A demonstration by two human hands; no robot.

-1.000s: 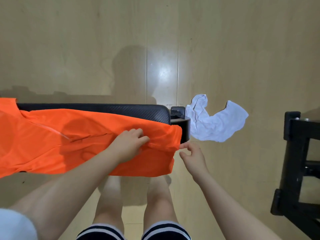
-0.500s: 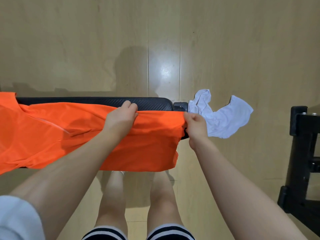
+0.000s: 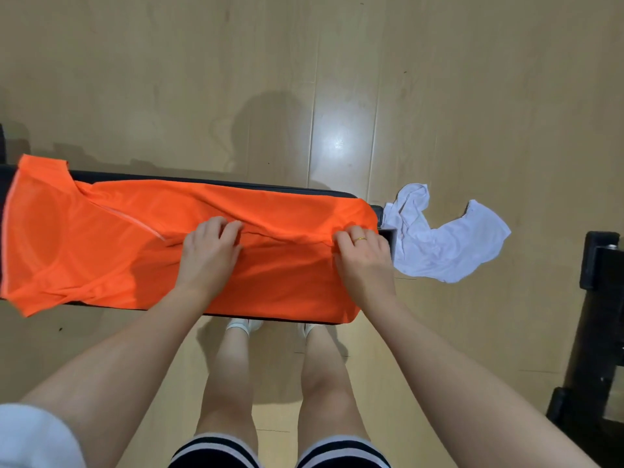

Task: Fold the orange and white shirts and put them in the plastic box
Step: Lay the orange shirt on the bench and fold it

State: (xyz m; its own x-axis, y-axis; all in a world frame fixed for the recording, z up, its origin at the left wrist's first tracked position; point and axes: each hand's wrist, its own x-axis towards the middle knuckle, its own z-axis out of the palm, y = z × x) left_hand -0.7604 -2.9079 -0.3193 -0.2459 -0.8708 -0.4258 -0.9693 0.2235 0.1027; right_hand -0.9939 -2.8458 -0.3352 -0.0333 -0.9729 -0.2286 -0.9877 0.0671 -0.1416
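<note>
The orange shirt [image 3: 111, 238] lies spread lengthwise over a narrow black bench [image 3: 209, 181], its collar end at the left and its hem at the right. A fold of cloth runs along its middle. My left hand [image 3: 211, 251] pinches that fold near the shirt's centre. My right hand [image 3: 363, 255], with a gold ring, grips the same fold at the hem end. The white shirt [image 3: 445, 244] lies crumpled just past the bench's right end, partly draped on it. No plastic box is in view.
A black metal frame [image 3: 597, 319] stands at the right edge. Pale wooden floor [image 3: 337, 79] surrounds the bench. My bare legs and white shoes [image 3: 243, 324] are under the bench's near edge.
The shirt now covers more of the bench top. Both hands have come back toward me from the far edge to the shirt's middle, holding a fold of the cloth.
</note>
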